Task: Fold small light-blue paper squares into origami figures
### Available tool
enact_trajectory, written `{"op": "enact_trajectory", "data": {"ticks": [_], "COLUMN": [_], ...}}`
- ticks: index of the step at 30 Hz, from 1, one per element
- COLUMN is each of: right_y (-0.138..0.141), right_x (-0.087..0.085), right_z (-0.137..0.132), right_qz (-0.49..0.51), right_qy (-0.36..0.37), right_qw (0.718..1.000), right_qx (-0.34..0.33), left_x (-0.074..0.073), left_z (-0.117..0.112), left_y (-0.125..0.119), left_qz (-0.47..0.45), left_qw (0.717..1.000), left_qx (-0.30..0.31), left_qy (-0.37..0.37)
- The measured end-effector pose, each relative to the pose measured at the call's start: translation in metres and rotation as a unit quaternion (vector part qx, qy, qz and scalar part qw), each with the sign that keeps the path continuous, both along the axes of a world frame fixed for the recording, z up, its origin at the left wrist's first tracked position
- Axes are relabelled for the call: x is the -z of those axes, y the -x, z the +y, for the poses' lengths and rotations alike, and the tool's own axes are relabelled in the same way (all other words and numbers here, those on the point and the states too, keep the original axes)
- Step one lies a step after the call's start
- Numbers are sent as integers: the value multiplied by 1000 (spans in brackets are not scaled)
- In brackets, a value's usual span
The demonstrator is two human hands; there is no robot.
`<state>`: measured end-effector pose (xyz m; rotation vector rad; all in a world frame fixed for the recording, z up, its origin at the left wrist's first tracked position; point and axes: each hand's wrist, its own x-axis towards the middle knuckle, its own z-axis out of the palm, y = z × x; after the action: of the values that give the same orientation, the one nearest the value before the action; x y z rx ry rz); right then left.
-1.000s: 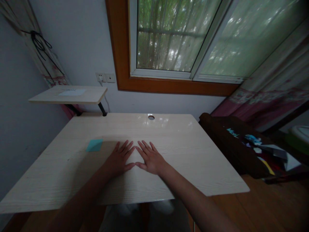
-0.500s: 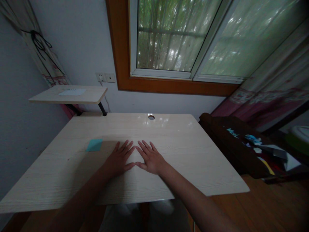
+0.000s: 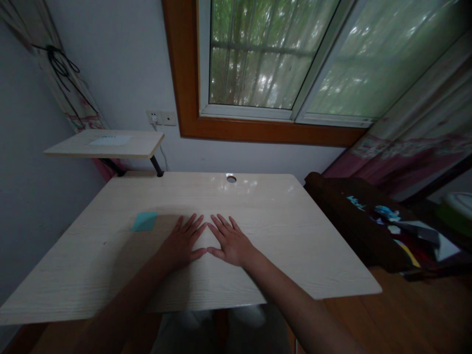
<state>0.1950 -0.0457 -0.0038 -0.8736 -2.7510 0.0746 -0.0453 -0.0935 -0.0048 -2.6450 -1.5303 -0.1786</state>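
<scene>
Both of my hands lie flat, palms down, on a pale wood-grain desk (image 3: 280,236). My left hand (image 3: 183,241) has its fingers spread and holds nothing. Beside it, my right hand (image 3: 229,240) is likewise spread on the desktop with nothing in it. The thumb tips and index fingertips of the two hands meet or nearly meet, framing a small patch of desk. To the left of my left hand, a square teal sticky note (image 3: 144,221) rests on the desktop.
A small raised shelf (image 3: 73,144) on black posts stands at the desk's back left, bearing a white paper (image 3: 110,140). A round cable hole (image 3: 231,179) is near the back edge. Right of the desk sits a dark brown piece of furniture (image 3: 332,231) with assorted items on it.
</scene>
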Motion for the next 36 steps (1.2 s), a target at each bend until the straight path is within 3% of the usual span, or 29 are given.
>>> {"op": "enact_trajectory", "data": {"ticks": [36], "right_y": [-1], "right_x": [-3], "right_z": [-1], "right_qz": [2], "right_qy": [1], "right_qw": [1000], "right_qx": [3], "left_x": [3], "left_z": [0], "left_y": [3], "left_qz": [-27], "left_qw": [1000], "left_qx": [4], "left_qy": [-7]}}
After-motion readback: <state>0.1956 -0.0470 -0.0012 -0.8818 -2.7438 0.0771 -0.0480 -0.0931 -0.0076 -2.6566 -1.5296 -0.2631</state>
